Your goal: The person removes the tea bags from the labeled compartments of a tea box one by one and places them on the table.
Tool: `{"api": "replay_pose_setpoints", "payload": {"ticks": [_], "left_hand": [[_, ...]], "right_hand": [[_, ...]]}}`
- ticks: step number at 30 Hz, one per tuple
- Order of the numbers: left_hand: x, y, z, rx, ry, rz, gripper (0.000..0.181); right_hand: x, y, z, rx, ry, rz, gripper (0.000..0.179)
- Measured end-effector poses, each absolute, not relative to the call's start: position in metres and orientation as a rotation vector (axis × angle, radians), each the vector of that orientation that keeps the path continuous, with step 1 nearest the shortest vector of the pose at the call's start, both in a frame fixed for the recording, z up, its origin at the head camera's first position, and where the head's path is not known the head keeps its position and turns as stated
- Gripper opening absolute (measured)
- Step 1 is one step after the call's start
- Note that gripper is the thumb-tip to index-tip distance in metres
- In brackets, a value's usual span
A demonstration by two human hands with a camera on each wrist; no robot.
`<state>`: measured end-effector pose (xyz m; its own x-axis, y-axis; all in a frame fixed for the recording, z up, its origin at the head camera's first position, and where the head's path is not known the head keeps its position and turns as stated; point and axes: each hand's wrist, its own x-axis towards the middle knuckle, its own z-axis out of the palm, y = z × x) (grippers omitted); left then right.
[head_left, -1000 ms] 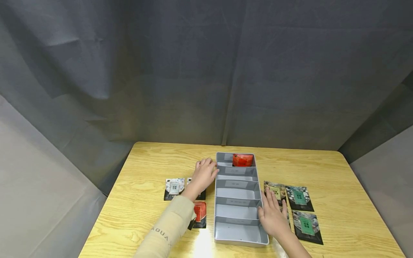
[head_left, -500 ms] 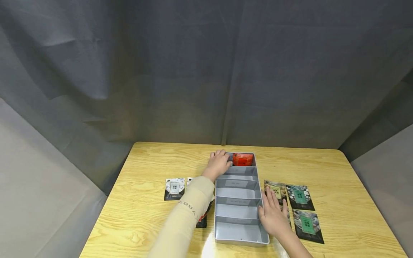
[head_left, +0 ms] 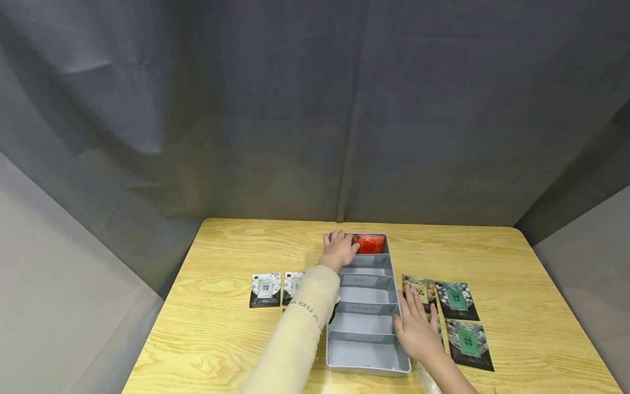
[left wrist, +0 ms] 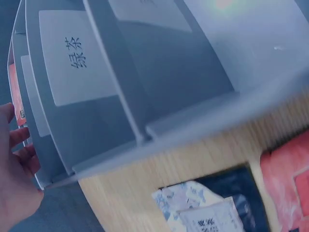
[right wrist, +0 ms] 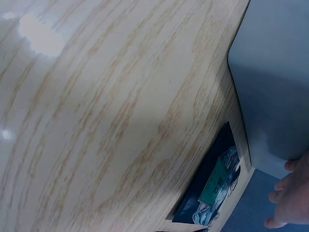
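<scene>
A long grey divided tray point(head_left: 364, 355) with labelled compartments lies on the table. In its farthest compartment stands a red tea sachet point(head_left: 370, 244). My left hand point(head_left: 338, 249) reaches over the far left corner of the tray, its fingers relaxed and close to this sachet; whether they touch it is unclear. The left wrist view shows that hand point(left wrist: 17, 164) at the tray end, nothing visibly held. My right hand point(head_left: 418, 331) lies with extended fingers along the tray's right wall, partly over a yellow-labelled sachet point(head_left: 420, 290). Another sachet is mostly hidden beneath it.
Two green-labelled sachets point(head_left: 468, 345) lie right of my right hand. White-topped sachets point(head_left: 265, 290) lie left of the tray. A red sachet point(left wrist: 289, 179) also lies there, hidden by my sleeve in the head view. A dark curtain point(head_left: 275, 137) hangs behind the table.
My left hand has moved from beside the tray's left wall, forward and right, over the far compartment. The sleeve now covers the left red sachet. My right hand has stayed in place.
</scene>
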<state>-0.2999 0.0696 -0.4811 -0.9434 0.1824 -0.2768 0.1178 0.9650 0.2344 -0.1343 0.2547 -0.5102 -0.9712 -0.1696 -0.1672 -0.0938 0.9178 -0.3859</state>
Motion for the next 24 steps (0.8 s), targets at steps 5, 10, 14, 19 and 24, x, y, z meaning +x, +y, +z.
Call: {"api": "replay_pose_setpoints", "payload": {"ticks": [5,10,14,19,24], "left_hand": [[-0.297,0.073,-0.48,0.169,2.79,0.381,0.049],[-0.297,0.075,-0.483,0.155,2.772,0.454,0.05],[-0.299,0.077,-0.488,0.157,2.803,0.479,0.049],[-0.297,0.081,-0.492,0.168,2.853,0.516,0.044],[-0.289,0.087,-0.49,0.204,2.891,0.458,0.033]], "right_hand": [[-0.134,0.254,-0.51,-0.199,2.879,-0.576,0.057],[-0.134,0.253,-0.509,-0.202,2.879,-0.572,0.058],[-0.134,0.254,-0.509,-0.204,2.88,-0.573,0.058],[-0.134,0.255,-0.509,-0.202,2.884,-0.565,0.058],[-0.134,0.256,-0.51,-0.202,2.881,-0.566,0.058]]}}
